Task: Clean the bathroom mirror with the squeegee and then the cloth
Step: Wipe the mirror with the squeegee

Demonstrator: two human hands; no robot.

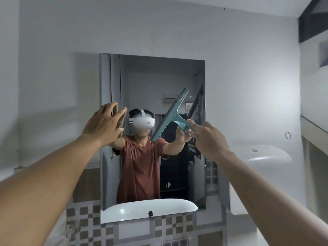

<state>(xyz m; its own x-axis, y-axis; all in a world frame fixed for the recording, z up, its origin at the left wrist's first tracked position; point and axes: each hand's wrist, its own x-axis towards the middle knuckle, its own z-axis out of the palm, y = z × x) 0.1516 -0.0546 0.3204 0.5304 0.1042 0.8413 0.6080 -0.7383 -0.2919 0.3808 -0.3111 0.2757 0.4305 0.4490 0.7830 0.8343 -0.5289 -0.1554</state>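
A rectangular mirror hangs on the grey wall straight ahead. My right hand grips the handle of a teal squeegee, whose blade lies tilted across the right half of the glass, top end up to the right. My left hand is flat with fingers spread at the mirror's left edge, about mid height, holding nothing. The glass reflects a person with a white headset and both arms raised. No cloth is in view.
A white basin juts from the wall at the right, and its reflection shows in the mirror's bottom. Checkered tiles cover the wall below the mirror. A dark window opening sits at the upper right.
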